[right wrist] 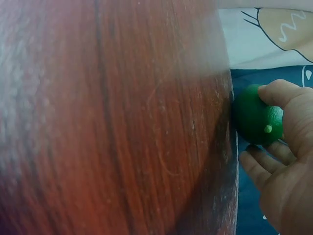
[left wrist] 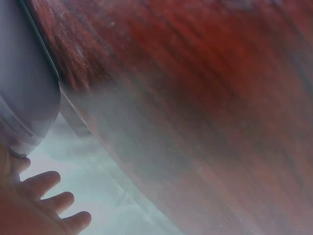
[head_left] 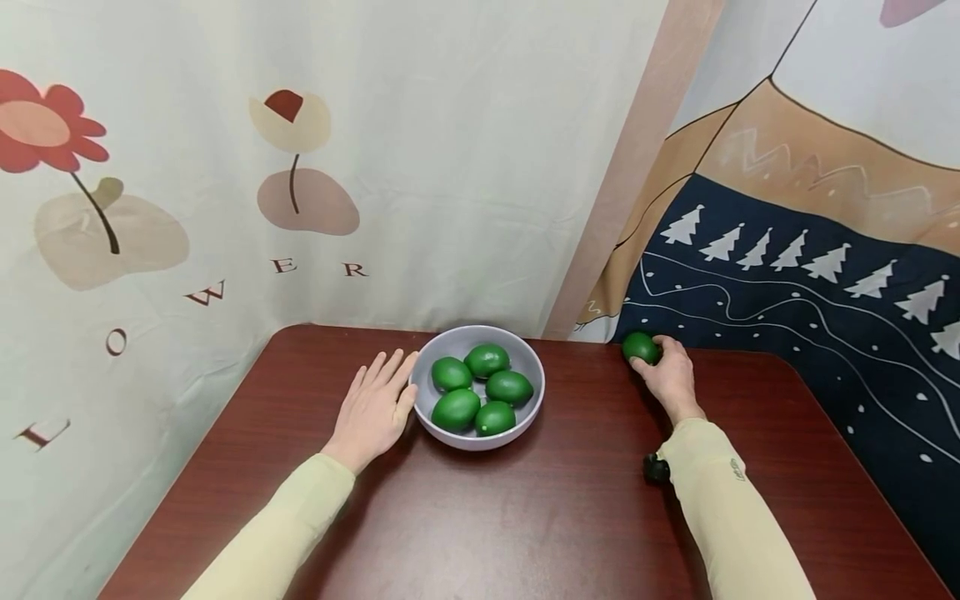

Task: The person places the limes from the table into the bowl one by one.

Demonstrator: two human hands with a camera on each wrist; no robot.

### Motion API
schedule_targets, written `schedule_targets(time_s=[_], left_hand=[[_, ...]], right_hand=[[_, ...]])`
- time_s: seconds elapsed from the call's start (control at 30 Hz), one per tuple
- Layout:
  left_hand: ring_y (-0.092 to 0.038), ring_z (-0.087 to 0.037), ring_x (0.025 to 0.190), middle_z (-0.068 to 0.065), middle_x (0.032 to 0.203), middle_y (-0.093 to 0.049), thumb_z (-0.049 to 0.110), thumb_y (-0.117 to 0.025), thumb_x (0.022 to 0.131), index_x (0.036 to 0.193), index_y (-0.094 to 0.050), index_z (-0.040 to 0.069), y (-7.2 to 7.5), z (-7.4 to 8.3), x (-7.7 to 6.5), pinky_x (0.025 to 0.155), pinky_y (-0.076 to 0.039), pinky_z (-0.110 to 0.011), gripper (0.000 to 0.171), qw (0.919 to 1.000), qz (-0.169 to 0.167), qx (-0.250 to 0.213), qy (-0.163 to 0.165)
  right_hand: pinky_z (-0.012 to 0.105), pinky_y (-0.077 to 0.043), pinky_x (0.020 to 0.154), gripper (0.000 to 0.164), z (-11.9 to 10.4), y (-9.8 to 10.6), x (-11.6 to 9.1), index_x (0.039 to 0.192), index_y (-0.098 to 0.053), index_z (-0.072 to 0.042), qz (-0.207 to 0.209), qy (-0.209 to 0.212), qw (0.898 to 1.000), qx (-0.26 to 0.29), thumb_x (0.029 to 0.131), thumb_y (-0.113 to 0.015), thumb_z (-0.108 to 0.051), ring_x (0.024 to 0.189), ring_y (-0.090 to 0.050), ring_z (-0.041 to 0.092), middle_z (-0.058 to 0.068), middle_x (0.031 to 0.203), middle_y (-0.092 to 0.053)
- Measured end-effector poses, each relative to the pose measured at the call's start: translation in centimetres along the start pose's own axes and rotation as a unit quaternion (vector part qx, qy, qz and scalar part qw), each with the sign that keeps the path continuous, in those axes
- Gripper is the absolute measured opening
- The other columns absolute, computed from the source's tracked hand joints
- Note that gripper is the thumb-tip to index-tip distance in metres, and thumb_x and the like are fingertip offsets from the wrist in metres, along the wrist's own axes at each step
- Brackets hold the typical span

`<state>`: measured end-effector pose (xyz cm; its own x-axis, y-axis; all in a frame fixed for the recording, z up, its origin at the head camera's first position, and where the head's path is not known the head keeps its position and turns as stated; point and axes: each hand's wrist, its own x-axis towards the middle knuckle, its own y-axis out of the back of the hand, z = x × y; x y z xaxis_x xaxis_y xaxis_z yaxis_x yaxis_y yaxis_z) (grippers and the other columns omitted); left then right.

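Observation:
A grey bowl [head_left: 477,443] with several green limes [head_left: 456,409] in it stands at the table's far middle. Against the bowl's left side lies my left hand [head_left: 372,410], fingers straight, its thumb and index finger right at the rim. In the left wrist view, that hand's fingers [left wrist: 49,186] show below the bowl's wall [left wrist: 29,73]. My right hand [head_left: 670,375] grips a single lime [head_left: 640,347] at the far right edge of the table. Up close in the right wrist view, thumb and fingers pinch this lime [right wrist: 257,117], which has a small pale nub.
The dark red wooden table [head_left: 570,517] ends just beyond the bowl and the held lime. Behind it hangs a pale curtain [head_left: 465,167] with flower prints, and at right a navy cloth [head_left: 750,308] with white trees. A black band [head_left: 656,469] is on my right wrist.

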<state>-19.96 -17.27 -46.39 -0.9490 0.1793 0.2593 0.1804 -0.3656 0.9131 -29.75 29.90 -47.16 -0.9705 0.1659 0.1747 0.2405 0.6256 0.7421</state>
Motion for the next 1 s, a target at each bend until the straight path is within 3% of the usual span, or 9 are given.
schedule_targets(time_s=[0.63,1.0], left_hand=[[-0.024,-0.038,0.156,-0.014,0.165,-0.037,0.037,-0.04,0.111,0.162,-0.038,0.018,0.13,0.18,-0.08,0.125,-0.017,-0.059,0.054,1.0,-0.002,-0.006,0.002],[-0.025,-0.039,0.155,-0.015,0.164,-0.039,0.038,-0.039,0.111,0.161,-0.039,0.018,0.23,0.16,-0.19,0.125,-0.018,-0.06,0.054,1.0,0.002,-0.007,-0.001]], right_hand=[[0.06,-0.043,0.106,0.056,-0.7,-0.08,-0.42,0.142,-0.046,0.01,-0.001,-0.018,0.999,0.029,0.096,-0.069,-0.012,0.122,-0.049,0.047,0.033,0.136,-0.051],[0.057,-0.046,0.099,0.057,-0.86,-0.2,-0.46,0.141,-0.047,0.009,0.011,-0.004,0.999,0.036,0.094,-0.07,-0.012,0.109,-0.054,0.045,0.033,0.131,-0.055]])
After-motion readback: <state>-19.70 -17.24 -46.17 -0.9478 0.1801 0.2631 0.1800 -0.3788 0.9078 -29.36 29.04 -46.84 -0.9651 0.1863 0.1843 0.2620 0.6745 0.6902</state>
